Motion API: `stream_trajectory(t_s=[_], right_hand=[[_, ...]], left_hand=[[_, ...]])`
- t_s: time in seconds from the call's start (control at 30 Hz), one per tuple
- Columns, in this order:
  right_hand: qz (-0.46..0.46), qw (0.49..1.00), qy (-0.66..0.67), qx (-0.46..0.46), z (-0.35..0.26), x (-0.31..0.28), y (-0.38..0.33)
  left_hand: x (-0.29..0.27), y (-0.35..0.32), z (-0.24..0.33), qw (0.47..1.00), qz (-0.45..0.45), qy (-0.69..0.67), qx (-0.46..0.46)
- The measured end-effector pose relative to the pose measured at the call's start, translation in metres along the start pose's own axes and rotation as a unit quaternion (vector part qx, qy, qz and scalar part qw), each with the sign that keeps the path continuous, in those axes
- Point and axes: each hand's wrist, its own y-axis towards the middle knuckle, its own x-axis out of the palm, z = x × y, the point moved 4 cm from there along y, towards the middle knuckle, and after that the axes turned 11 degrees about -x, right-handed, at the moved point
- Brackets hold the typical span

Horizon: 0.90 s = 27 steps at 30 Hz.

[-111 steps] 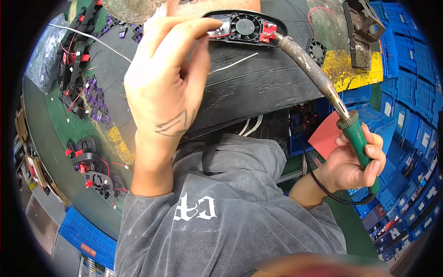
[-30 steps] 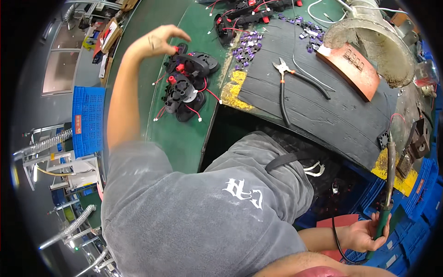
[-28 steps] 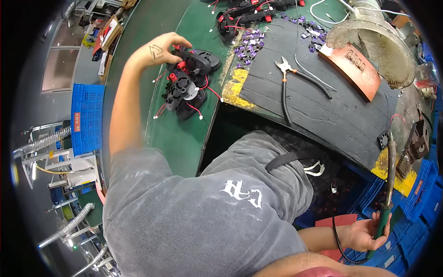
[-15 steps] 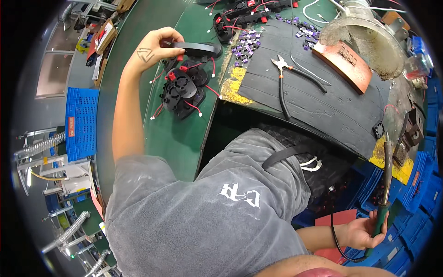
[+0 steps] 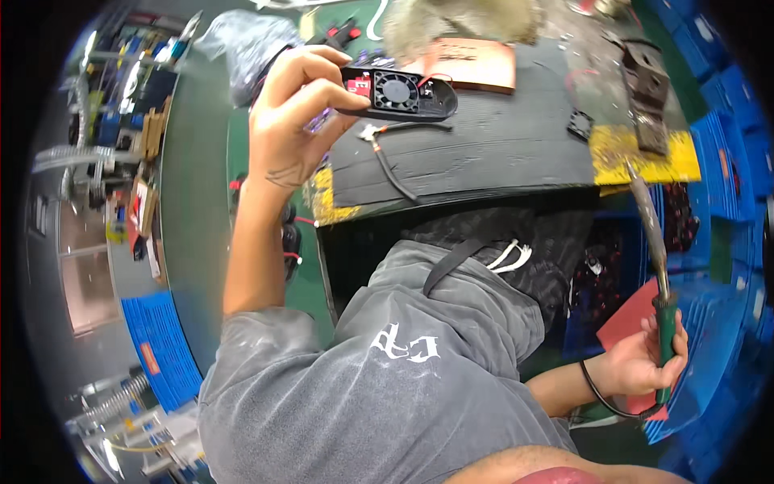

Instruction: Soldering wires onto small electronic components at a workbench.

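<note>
My left hand (image 5: 294,117) is raised over the left part of the bench, its thumb and fingers pinching one end of a long black plastic housing (image 5: 440,103). The housing's open side shows a small square fan (image 5: 396,92), a red circuit board (image 5: 359,86) beside it and a short red wire. Low on the right, my right hand (image 5: 649,359) grips the green handle of a soldering iron (image 5: 650,222). Its tip points up, close to the bench's yellow corner. Below the housing, cutting pliers (image 5: 391,171) with black handles lie on the dark mat (image 5: 492,153).
An orange-brown block (image 5: 488,66) rests at the back beneath a dirty extraction hood (image 5: 459,28). A loose small fan (image 5: 580,124) lies near a rusty metal stand (image 5: 647,77). Blue crates (image 5: 717,169) line the right side. Black fan parts (image 5: 290,238) sit on the green surface behind my left forearm.
My left hand has brought the housing rightward from the pile of parts to above the mat, turning its open side into view. My right hand still holds the iron, slightly higher. The view has shifted.
</note>
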Motion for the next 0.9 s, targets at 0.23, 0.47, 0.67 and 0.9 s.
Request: stream_trajectory(t_s=[0.23,0.47,0.67,0.9], right_hand=[[0.024,0.999,-0.035,-0.020,-0.008,-0.008,0.000],[-0.021,1.000,-0.008,0.009,0.015,0.017,0.003],[-0.049,0.998,-0.017,0.018,0.028,0.039,0.009],[-0.065,0.997,0.010,0.031,0.037,0.069,0.015]], left_hand=[[0.076,0.027,-0.004,0.997,-0.052,-0.054,0.022],[0.134,0.028,-0.039,0.973,-0.150,-0.176,-0.030],[0.153,0.030,-0.051,0.975,-0.111,-0.177,-0.069],[0.157,0.022,-0.034,0.993,-0.085,-0.052,-0.070]])
